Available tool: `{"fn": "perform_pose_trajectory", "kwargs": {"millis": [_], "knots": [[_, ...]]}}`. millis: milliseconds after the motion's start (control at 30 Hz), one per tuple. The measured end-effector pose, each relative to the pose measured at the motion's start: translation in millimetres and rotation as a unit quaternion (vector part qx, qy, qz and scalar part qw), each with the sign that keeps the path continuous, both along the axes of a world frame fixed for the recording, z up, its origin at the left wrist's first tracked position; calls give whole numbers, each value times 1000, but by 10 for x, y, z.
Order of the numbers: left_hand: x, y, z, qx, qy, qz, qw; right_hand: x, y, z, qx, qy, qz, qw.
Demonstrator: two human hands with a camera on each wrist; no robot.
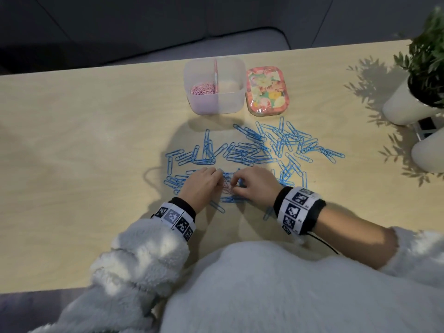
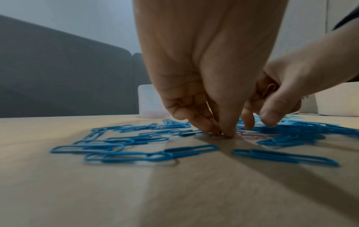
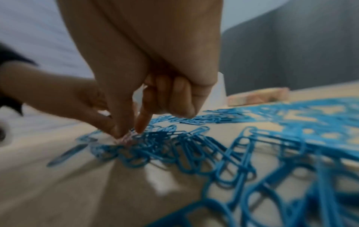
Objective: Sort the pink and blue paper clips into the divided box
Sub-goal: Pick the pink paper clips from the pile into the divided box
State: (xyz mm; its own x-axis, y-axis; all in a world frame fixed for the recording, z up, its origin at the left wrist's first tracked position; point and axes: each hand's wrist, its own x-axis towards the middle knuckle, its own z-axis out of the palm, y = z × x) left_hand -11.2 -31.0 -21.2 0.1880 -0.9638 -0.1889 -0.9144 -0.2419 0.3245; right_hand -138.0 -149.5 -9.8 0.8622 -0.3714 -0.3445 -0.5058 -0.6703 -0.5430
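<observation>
Blue paper clips (image 1: 252, 150) lie scattered across the table. A few pink paper clips (image 1: 228, 187) sit among them between my two hands. My left hand (image 1: 219, 182) pinches at the pink clips on the tabletop, with another pink clip (image 2: 182, 103) tucked in its curled fingers. My right hand (image 1: 236, 185) picks at the same spot with thumb and forefinger (image 3: 142, 122); pink clips (image 2: 269, 90) are tucked in its curled fingers too. The clear divided box (image 1: 230, 68) stands behind, with pink clips (image 1: 202, 89) in its left compartment.
A floral lid (image 1: 267, 90) lies right of the box. White plant pots (image 1: 406, 104) stand at the table's right edge. A dark sofa is beyond the far edge. Bare wood stretches left of the clips.
</observation>
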Motion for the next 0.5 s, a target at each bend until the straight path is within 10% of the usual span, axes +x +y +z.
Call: {"fn": "perform_pose_trajectory", "kwargs": {"millis": [267,500], "knots": [[145,257,38,-19,185,166,968,81,152,-38,-104,40,67,992],[199,136,148,-43,425,306,851,76,201,-53,-34,41,-28,998]]}}
